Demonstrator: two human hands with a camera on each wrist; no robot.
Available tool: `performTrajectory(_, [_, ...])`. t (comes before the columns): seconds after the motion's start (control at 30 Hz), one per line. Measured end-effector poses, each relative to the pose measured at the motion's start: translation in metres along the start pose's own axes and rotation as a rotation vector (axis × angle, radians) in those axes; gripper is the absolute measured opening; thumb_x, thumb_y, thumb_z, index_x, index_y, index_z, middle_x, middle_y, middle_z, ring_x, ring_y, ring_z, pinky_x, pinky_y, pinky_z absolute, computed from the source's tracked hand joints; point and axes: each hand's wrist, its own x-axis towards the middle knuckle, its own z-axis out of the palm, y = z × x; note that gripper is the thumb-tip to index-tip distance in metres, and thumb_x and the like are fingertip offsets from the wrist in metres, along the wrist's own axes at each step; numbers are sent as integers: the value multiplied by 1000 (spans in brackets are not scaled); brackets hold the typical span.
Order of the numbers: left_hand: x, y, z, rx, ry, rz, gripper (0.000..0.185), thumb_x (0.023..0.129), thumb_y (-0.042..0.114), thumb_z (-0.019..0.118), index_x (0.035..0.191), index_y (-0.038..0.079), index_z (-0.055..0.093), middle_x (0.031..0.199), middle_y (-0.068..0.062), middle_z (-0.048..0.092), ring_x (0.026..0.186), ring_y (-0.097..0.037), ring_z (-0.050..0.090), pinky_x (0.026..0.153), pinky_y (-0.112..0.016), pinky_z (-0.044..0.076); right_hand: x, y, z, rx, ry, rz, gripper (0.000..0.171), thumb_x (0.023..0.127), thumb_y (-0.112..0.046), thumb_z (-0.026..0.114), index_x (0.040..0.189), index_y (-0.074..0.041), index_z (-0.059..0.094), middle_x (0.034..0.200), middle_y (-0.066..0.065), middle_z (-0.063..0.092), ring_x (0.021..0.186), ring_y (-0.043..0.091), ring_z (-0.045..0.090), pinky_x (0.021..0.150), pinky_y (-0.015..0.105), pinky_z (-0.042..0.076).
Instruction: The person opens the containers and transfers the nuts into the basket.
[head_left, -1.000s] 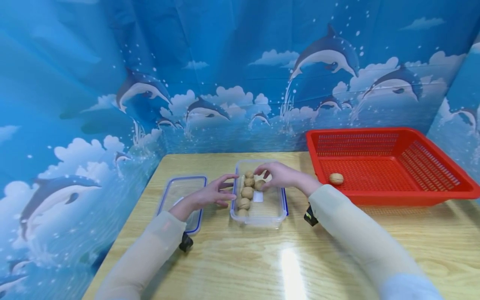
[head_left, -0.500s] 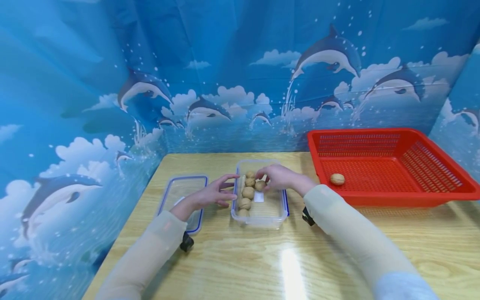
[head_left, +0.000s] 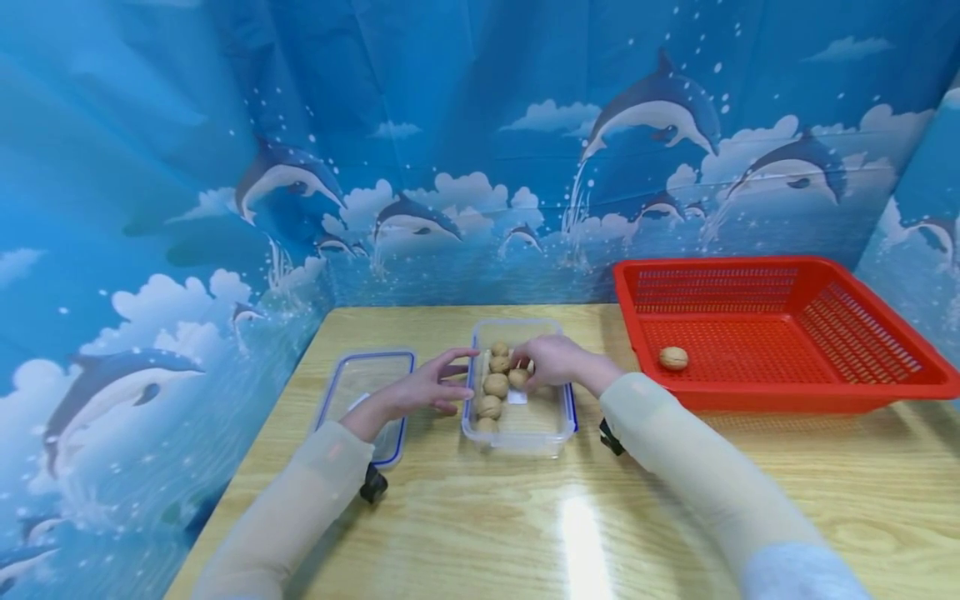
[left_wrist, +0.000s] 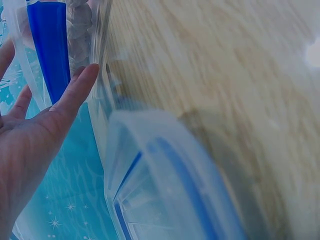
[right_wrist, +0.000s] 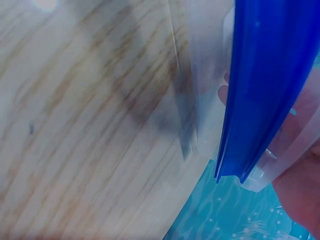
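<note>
Item 1: walnut (head_left: 517, 378), one, centre of the head frame, inside the container and beside the row. Handling, as judged: light, stiff and hard-shelled; ridges should give fair purchase, though the round form could roll if let go off balance. The shell should bear a moderate pinch; a hard squeeze might crack it. Best hold: thumb and fingertips on opposite sides, at the widest part, from above.

Item 2: right hand (head_left: 553, 360), right of centre, reaching in over the container's right side. Fingers curled narrow about the walnut; firmness of grip cannot be told.

Item 3: left hand (head_left: 429, 386), left of centre. Fingers spread wide, holding nothing, tips at the container's left rim; in the left wrist view they lie beside a blue latch (left_wrist: 50, 50).

Item 4: walnuts in a row (head_left: 495, 385), running from upper to lower along the container's left wall.

Item 5: clear container (head_left: 525, 445), centre. Apparently thin, semi-stiff plastic, smooth and light, likely to slide if knocked; steady it by the side walls.

Item 6: lid (head_left: 366, 367), clear with blue seal, lying left of the container on the desk (head_left: 465, 525).

Item 7: red basket (head_left: 757, 337), right of the frame, with a single loose walnut (head_left: 673, 358) at its lower left corner.
</note>
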Motion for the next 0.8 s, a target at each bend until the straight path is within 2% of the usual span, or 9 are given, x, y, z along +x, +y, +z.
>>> performTrajectory(0.07, [0,0,0,-6,-3,0,70,97,11,60,155,17,21,157,-21,16,100,-25,56,74,-38,49,0,-1,0,-12,-4,12,40,81,-23,80,118,-14,69,107,0,68,99,20,62,87,40,49])
performTrajectory(0.17, [0,0,0,-9,3,-2,71,96,11,61,155,17,22,158,-20,17,105,-24,55,74,-37,49,0,-1,0,-18,-2,14,40,80,-24,81,118,-15,69,107,0,68,99,20,62,88,41,49])
performTrajectory(0.3, [0,0,0,-5,15,-8,70,96,10,62,154,18,24,158,-20,17,128,-30,44,78,-39,52,0,-2,0,-15,5,4,40,80,-23,80,117,-14,69,107,0,68,97,19,62,87,40,49])
performTrajectory(0.4, [1,-1,1,-6,15,-10,69,96,9,61,154,18,24,158,-19,17,136,-35,34,82,-42,52,-2,-2,0,1,8,0,39,80,-21,80,117,-13,69,105,0,68,91,17,63,84,39,50])
performTrajectory(0.6, [0,-1,1,0,11,-1,68,97,10,61,154,19,25,159,-17,15,140,-36,26,87,-45,51,-7,-2,-5,98,-3,-16,39,81,-14,78,119,-11,68,102,1,67,84,12,62,78,34,51])
performTrajectory(0.8, [1,1,1,1,17,-11,68,96,11,61,154,19,25,159,-18,15,141,-37,25,87,-45,51,-20,-2,-19,189,30,-108,39,83,-10,75,121,-6,66,110,5,67,89,15,63,79,32,52])
